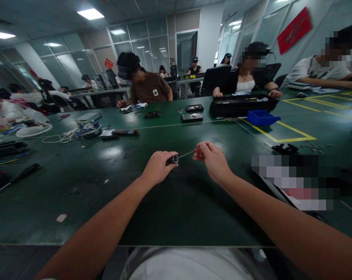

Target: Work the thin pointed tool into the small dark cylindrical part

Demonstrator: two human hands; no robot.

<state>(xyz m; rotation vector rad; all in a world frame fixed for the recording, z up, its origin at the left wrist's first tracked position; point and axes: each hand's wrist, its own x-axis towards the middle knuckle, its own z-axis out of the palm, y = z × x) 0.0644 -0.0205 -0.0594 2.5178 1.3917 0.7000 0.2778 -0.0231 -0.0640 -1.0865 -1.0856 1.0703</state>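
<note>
My left hand (157,168) is closed round a short black cylinder (173,160) with a silvery ring at its open end. That end faces right, towards my other hand. Between the fingertips of my right hand (211,160) is one end of a thin, pale, straight rod (186,154). The rod's other end meets the cylinder's mouth; I cannot tell whether it goes inside. Something small and reddish shows at my right fingertips, too small to name. Both hands are above the green table (170,210), close to its middle.
A screwdriver (25,173) lies far left, a black pen-like tool (125,132) ahead. Hard drives (192,117), a blue bin (262,118) and a black open case (243,104) are farther back. Dark parts (285,149) lie right. Co-workers sit across the table.
</note>
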